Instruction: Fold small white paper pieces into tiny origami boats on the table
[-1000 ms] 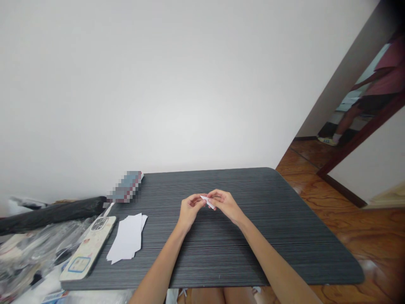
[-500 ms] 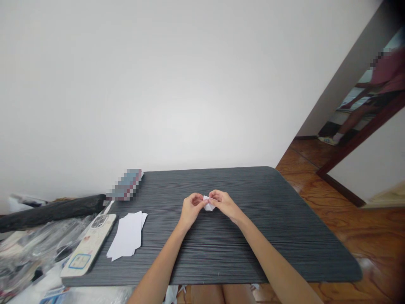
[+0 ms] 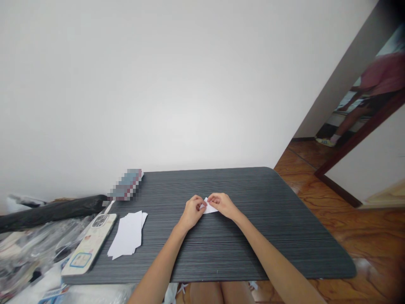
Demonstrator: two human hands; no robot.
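Both my hands meet over the middle of a dark grey striped table (image 3: 278, 236). Between them is a small folded piece of white paper (image 3: 209, 207). My left hand (image 3: 192, 212) pinches its left side with curled fingers. My right hand (image 3: 222, 204) pinches its right side, fingers bent over the paper. The paper sits low, close to or touching the tabletop. Most of it is hidden by my fingers.
A stack of white paper slips (image 3: 127, 234) lies on the table's left part, beside a phone (image 3: 90, 248) in a pale case. A blurred box (image 3: 126, 184) sits at the back left corner. Plastic bags and a black roll (image 3: 50, 211) crowd the left. A person (image 3: 370, 93) stands in the doorway far right.
My hands have dropped slightly toward the tabletop with the paper, which now shows as a wider flat shape. The person in the doorway shifted.
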